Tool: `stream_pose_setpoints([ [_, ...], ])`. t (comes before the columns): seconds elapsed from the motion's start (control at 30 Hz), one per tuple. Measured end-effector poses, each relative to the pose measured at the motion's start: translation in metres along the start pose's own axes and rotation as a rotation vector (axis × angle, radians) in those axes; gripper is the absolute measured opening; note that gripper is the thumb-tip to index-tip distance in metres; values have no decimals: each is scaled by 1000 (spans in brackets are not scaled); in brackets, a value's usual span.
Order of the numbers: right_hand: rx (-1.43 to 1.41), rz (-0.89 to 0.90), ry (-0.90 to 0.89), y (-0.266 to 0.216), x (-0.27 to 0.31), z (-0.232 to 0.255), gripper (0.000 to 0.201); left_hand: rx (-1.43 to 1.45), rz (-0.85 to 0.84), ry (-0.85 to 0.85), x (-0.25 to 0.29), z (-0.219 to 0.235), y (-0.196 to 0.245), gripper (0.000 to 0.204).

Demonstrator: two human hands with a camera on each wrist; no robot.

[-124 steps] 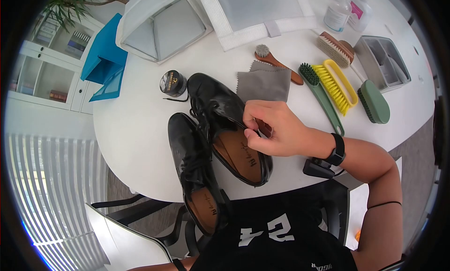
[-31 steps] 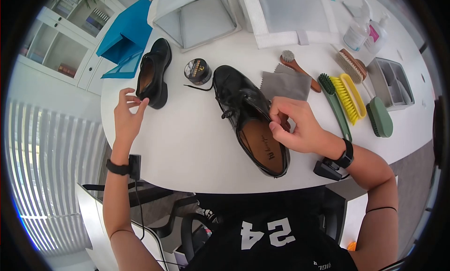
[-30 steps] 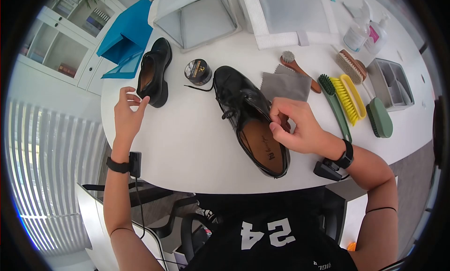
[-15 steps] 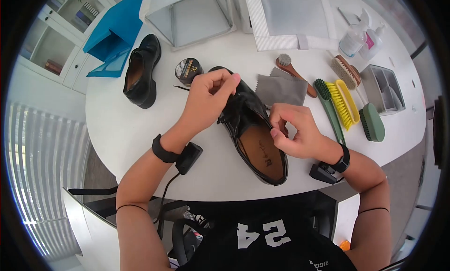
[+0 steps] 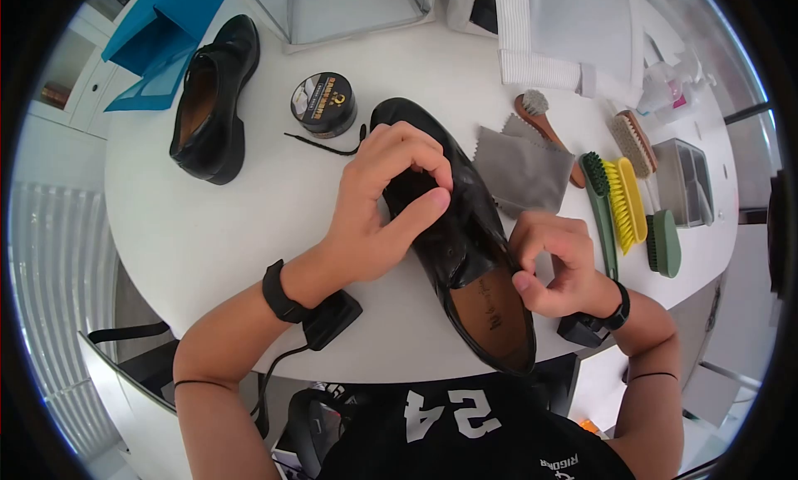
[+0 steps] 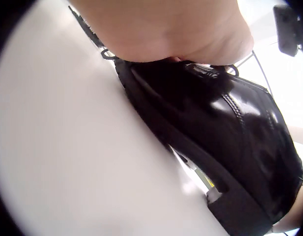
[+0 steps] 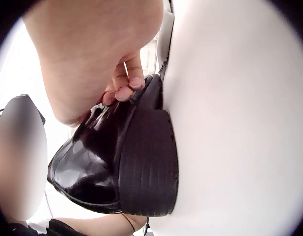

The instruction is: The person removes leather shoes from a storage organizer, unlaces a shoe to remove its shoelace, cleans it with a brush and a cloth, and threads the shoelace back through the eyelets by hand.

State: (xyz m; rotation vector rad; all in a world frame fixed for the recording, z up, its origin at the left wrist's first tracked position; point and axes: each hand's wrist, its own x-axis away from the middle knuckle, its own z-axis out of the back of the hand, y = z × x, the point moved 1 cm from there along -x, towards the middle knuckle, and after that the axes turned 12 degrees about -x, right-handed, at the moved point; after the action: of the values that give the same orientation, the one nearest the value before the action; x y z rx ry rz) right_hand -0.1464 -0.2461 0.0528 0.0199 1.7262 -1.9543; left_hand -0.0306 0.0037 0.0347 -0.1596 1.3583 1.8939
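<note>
A glossy black lace-up shoe [image 5: 465, 206] with a brown insole stands on the white table, its toe pointing away from me. My left hand [image 5: 382, 201] lies over its lacing, fingers bent and thumb tip close to the index finger. I cannot tell whether a lace is between them. In the left wrist view, loops of shoelace [image 6: 108, 55] show beside that hand. My right hand [image 5: 561, 260] pinches the right edge of the shoe's opening between thumb and fingers. Its fingertips [image 7: 124, 93] rest on the shoe's upper in the right wrist view. A loose lace end [image 5: 320, 145] trails on the table.
The other black shoe [image 5: 218, 106] stands at the left, with a round polish tin [image 5: 324, 106] between them. Grey cloths [image 5: 519, 168], a brown dauber brush [image 5: 540, 118], a green brush [image 5: 600, 206], a yellow brush [image 5: 628, 206] and a grey organizer [image 5: 683, 181] lie right.
My left hand has let go of the other shoe at the left and come over to this shoe's lacing. My right hand keeps its hold. The view has tilted and shifted closer.
</note>
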Motion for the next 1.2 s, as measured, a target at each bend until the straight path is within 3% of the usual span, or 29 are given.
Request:
stream_pose_setpoints([
  [0.17,-37,-54,-81,2,-5,5,22,284,87,-38,0,-1,-6,16],
  [0.23,-120,-88,103,3,-11,8,19,316,72,-29,-1,-1,-10,17],
  [0.3,-130,-104,159,3,-19,9,15,341,64,-47,0,1,-10,17],
  [0.37,-276,-254,342,-8,-40,4,15,258,74,-117,-1,3,-9,24],
  [0.4,-272,-255,348,-11,-50,2,15,263,70,-121,-2,2,-9,24],
  [0.5,-245,-281,263,-11,-65,-4,17,207,33,-120,-2,4,-11,26],
  [0.6,-41,-15,18,2,-64,-4,18,179,0,-92,0,1,-14,28],
  [0.7,-23,80,-67,12,-61,-9,19,188,-13,-57,2,-2,-15,30],
  [1.07,-70,81,102,24,-45,-24,17,120,-39,-113,-1,3,-17,35],
  [1.2,-31,97,25,24,-49,-18,15,100,-28,-150,-3,5,-17,36],
])
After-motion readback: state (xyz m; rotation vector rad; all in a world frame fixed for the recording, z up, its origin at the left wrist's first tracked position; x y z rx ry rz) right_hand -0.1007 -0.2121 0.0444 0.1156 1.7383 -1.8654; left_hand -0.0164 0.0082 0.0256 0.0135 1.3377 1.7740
